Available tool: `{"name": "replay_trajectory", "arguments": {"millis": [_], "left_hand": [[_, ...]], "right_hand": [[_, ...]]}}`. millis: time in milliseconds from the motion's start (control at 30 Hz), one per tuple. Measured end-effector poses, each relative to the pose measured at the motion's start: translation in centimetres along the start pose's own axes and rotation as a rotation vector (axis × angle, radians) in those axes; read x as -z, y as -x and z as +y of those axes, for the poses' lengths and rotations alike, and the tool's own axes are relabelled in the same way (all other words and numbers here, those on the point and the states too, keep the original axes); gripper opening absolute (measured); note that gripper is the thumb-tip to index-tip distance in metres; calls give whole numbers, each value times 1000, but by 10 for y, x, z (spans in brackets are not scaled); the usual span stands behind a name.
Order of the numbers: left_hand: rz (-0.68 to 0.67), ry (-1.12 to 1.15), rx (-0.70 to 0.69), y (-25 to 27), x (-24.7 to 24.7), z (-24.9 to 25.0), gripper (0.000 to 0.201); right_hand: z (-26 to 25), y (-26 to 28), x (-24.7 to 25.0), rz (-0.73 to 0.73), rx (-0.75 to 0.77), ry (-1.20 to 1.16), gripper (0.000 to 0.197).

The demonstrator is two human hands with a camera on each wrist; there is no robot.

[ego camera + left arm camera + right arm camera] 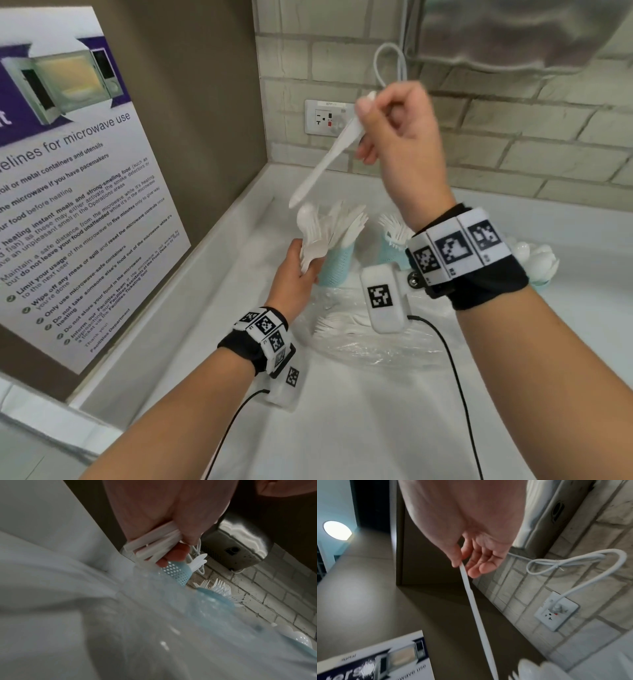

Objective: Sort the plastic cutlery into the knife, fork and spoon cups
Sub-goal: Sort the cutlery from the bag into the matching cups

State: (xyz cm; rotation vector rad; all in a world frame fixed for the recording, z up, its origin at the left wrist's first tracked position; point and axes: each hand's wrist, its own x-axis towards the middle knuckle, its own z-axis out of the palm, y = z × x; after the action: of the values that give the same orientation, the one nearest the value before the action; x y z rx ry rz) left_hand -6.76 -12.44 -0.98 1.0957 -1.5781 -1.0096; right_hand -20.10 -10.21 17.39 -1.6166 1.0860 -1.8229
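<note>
My right hand (387,126) is raised before the tiled wall and pinches a white plastic knife (325,161) by one end, its other end pointing down-left. The right wrist view shows the knife (474,608) edge-on under thumb and fingers (481,566). Lower down, my left hand (298,270) grips a bundle of white cutlery (318,233), spoons and forks fanned upward; its handles (154,545) show in the left wrist view. Beside it stands a light blue cup (337,263). A fork cup (394,246) and a spoon cup (534,263) stand further right.
A clear plastic bag (359,342) with more white cutlery lies on the white counter (342,428). A microwave poster (68,205) leans on the left wall. A wall socket (327,118), white cable (390,65) and metal appliance (513,31) are behind.
</note>
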Motion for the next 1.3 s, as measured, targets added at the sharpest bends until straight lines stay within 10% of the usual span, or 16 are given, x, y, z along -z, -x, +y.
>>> {"name": "replay_trajectory", "arguments": {"millis": [133,467,600,767,1300], "left_hand": [[13,17,10,0,3,-5,8],[-24,157,13,-4,3,2,21],[-27,236,43,-5,0,15,30],[-45,289,52,-4,-8,28,29],[-107,291,10,5,-17,46,31]], "right_hand": [[11,-9,8,117,76,12,14],[104,33,5,-95,-293,594,24],[78,48,-5,-99,-185,378,6],[74,66,-11,-231,-252,373,31],[66,61,13,-16,-491,-73,18]]}}
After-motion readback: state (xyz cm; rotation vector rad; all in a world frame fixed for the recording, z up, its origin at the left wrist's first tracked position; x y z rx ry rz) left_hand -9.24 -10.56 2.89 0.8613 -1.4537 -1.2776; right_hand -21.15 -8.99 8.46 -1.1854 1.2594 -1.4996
